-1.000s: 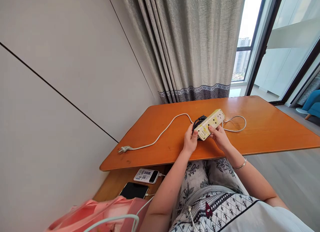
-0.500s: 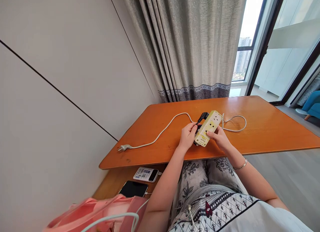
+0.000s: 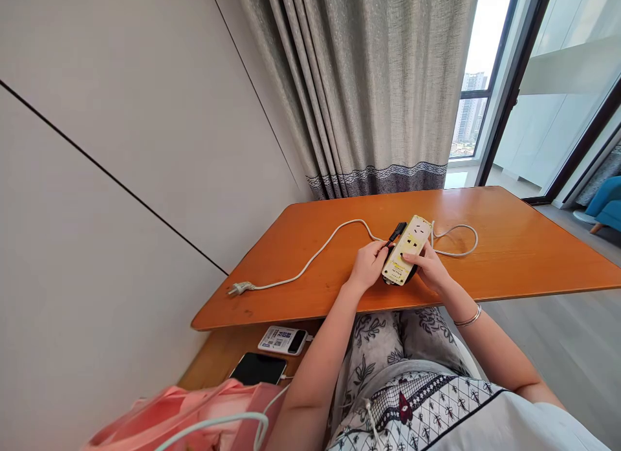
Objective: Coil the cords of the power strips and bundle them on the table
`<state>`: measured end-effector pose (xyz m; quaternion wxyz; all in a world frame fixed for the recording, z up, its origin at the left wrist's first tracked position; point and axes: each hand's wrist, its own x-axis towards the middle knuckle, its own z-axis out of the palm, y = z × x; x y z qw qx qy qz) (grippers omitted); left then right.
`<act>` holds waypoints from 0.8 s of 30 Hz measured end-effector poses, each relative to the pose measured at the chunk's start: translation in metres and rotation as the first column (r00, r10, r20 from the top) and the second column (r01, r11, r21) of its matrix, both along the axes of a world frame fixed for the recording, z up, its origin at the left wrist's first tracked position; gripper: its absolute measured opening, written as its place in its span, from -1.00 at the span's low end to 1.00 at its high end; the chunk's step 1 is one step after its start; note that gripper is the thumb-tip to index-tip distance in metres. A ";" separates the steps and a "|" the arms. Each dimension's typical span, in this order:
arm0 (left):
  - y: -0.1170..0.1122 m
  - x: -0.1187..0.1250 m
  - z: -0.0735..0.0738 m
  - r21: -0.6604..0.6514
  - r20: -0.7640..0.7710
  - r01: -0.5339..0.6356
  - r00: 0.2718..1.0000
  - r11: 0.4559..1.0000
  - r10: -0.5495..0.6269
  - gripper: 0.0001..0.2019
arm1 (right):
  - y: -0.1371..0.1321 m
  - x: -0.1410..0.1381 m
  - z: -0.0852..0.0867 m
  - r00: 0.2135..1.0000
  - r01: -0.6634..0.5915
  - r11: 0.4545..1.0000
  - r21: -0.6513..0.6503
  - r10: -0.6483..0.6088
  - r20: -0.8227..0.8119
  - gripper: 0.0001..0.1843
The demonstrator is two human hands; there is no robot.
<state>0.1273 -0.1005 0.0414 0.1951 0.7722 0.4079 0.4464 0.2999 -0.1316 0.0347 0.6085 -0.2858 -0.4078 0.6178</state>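
Observation:
A yellowed white power strip (image 3: 414, 239) is held tilted above the near part of the orange-brown table (image 3: 320, 218). My right hand (image 3: 427, 267) grips its right side, thumb on the socket face. Closed around a black plug's cord beside the strip's left edge is my left hand (image 3: 369, 263). The black plug (image 3: 398, 231) sticks up past those fingers, next to the strip. Something black shows under the strip's lower end, mostly hidden. A white cord (image 3: 310, 260) runs left over the table to a white plug (image 3: 241, 288); another loop lies right of the strip.
Below the table's left edge, a white power bank (image 3: 283, 340) and a black-screened phone (image 3: 259, 368) lie on a lower wooden surface. A pink bag (image 3: 194, 415) with a pale cable is at bottom left. A grey curtain (image 3: 383, 88) hangs behind the table, the wall on the left.
The power strip has turned a little, so its socket face points more toward me. The black plug has shifted slightly right and its head is turned more edge-on.

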 end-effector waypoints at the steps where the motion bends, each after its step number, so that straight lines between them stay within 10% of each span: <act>1: 0.001 0.000 0.000 -0.012 0.000 0.010 1.000 1.000 -0.010 -0.75 | 0.000 0.000 0.000 1.000 0.009 1.000 0.003 -0.009 -0.004 -0.27; 12: 0.018 0.001 -0.013 -0.330 0.448 0.191 0.894 0.924 -0.025 -0.38 | 0.035 0.031 0.031 0.963 0.269 0.948 0.173 -0.266 -0.041 -0.26; 18: 0.030 -0.009 -0.040 -0.312 0.235 -0.056 0.963 0.948 0.135 -0.63 | 0.115 0.125 0.056 0.798 0.602 0.773 0.200 -0.591 -0.119 -0.30; 24: 0.032 -0.013 -0.048 -0.117 0.021 -0.226 0.973 0.967 0.230 -0.79 | 0.156 0.202 0.028 0.644 0.764 0.645 -0.010 -0.761 0.076 -0.28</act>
